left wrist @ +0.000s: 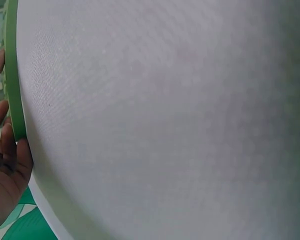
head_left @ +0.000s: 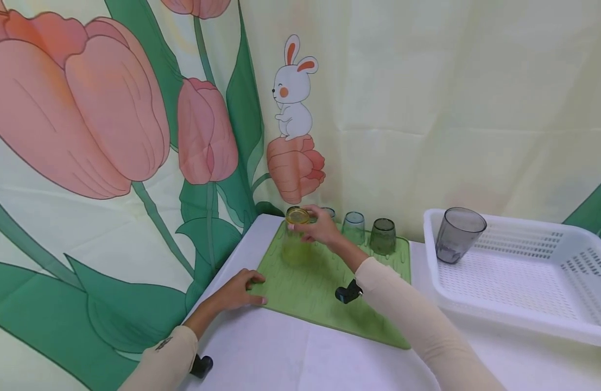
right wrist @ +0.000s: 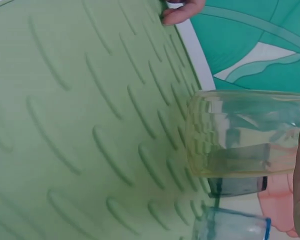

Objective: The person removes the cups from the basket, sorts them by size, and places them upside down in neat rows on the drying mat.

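Note:
My right hand grips a clear yellow drinking glass by its upper end, over the back left part of a green ridged mat. In the right wrist view, the lower end of the yellow glass hangs close to the mat, overlapping other glasses behind it. My left hand rests at the mat's left front corner, fingers loosely bent and spread, fingertips at its edge. Along the mat's back stand a blue-tinted glass and a dark grey glass; others are partly hidden behind my right hand.
To the right sits a white perforated plastic basket with a large grey glass leaning in its left end. A white cloth covers the table. Behind it hangs a curtain printed with tulips and a rabbit.

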A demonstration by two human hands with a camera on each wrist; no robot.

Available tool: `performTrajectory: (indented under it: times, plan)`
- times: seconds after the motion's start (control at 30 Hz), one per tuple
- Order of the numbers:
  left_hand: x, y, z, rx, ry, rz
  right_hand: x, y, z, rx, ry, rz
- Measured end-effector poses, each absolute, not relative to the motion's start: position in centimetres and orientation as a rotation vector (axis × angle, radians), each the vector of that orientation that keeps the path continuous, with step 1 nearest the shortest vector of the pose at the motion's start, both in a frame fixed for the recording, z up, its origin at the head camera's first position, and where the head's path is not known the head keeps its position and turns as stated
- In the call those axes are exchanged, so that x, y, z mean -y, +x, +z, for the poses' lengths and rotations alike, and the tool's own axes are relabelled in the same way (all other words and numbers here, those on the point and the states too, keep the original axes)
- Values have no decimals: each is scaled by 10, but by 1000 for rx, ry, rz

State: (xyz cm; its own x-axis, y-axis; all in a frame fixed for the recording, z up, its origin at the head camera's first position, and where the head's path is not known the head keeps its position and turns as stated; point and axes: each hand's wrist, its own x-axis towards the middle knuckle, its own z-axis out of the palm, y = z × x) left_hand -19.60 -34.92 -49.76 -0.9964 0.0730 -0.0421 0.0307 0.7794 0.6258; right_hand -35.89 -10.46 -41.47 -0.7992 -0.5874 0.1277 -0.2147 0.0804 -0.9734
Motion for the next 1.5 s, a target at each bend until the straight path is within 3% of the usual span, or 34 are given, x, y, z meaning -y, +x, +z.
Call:
performTrajectory:
  times: [0.53,1.5]
  plan:
    - [340,-198,-495,-2890,120,980,125,-360,-427,-2017,-801,-1818]
    - [344,-198,-493,-2883,83,942,117,-357,-436,-2234,-842,-1551]
